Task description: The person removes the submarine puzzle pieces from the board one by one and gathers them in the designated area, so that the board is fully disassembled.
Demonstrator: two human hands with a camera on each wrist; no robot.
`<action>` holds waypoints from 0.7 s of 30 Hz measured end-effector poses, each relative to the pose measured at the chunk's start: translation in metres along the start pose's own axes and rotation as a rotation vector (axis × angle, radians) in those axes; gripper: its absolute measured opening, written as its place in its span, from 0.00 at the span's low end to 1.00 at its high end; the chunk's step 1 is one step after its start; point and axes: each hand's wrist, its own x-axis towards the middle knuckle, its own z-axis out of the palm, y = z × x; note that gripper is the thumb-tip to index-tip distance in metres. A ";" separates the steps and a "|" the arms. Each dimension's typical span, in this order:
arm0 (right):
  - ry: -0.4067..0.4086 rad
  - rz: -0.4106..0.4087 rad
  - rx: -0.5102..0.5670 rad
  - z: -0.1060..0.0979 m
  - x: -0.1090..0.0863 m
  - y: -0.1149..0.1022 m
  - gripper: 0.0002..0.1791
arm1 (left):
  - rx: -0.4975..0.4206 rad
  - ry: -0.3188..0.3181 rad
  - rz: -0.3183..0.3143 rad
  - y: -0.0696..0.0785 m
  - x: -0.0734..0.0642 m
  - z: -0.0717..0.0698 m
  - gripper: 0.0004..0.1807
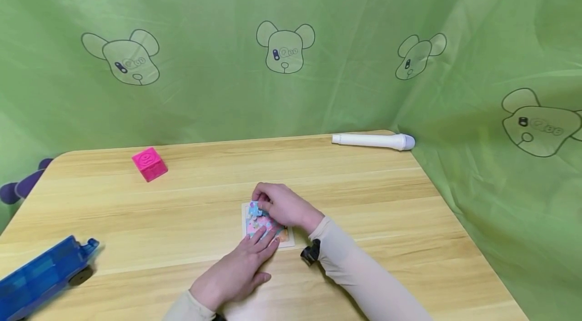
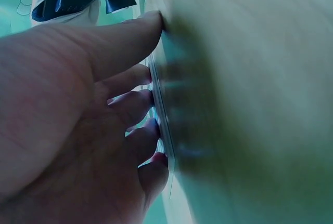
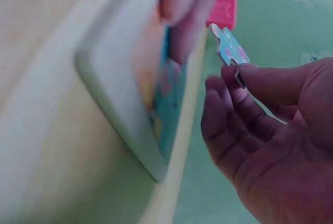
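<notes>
A small jigsaw puzzle board (image 1: 290, 244) with a pale border and a pink and blue picture lies on the table. My right hand (image 1: 285, 205) pinches a light blue puzzle piece (image 3: 232, 48) between thumb and fingers, raised over the board's far left part. The fingers of my left hand (image 1: 237, 269) lie spread on the near side of the board. In the left wrist view, the left fingertips meet the board's thin edge (image 2: 165, 125), and the thumb is down by the tabletop. Both hands hide part of the picture.
A pink cube (image 1: 150, 164) sits at the back left of the wooden table (image 1: 364, 199). Along the back right edge lies a white microphone-like stick (image 1: 370, 141). At the front left is a blue toy vehicle (image 1: 43, 275). Green cloth (image 1: 204, 98) hangs behind and to the right.
</notes>
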 end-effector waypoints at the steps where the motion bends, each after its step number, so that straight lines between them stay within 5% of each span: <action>1: 0.013 -0.004 0.021 -0.002 -0.001 0.001 0.05 | 0.001 0.001 0.002 0.000 0.000 0.001 0.35; 7: 0.125 -0.011 0.107 -0.019 -0.003 0.017 0.07 | -0.003 0.010 0.011 -0.001 -0.001 0.001 0.36; 13: 0.245 0.091 0.123 -0.043 0.000 0.039 0.06 | -0.024 0.010 0.009 0.000 -0.001 0.001 0.36; 21: 0.252 0.218 0.236 -0.069 0.008 0.075 0.05 | -0.041 0.009 0.000 0.002 -0.001 0.000 0.36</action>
